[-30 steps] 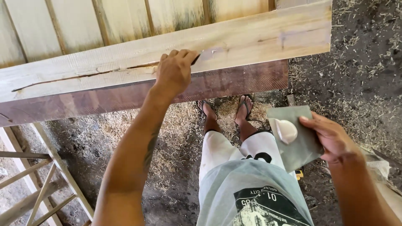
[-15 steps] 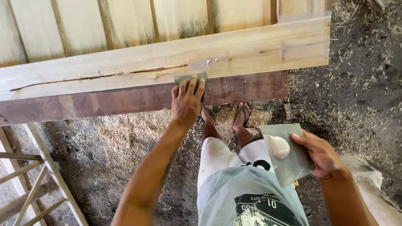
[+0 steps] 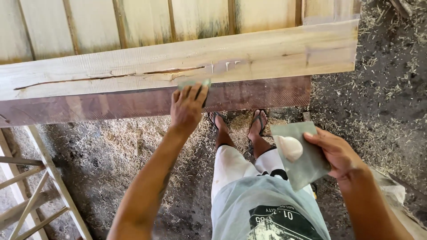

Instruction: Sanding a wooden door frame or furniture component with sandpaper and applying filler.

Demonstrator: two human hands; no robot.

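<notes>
Two hands share the work. Our left hand (image 3: 189,106) grips a small putty scraper (image 3: 194,83), fingers pressed flat over it, at the near edge of the pale wooden beam (image 3: 267,55), just right of the long crack (image 3: 111,76). Our right hand (image 3: 338,153) pinches a grey metal plate (image 3: 307,155) carrying a dab of pale filler (image 3: 290,147), held away from the beam's near edge. To fill well, we judge the blade should stay low-angled and press firmly along the crack, with the plate kept level.
</notes>
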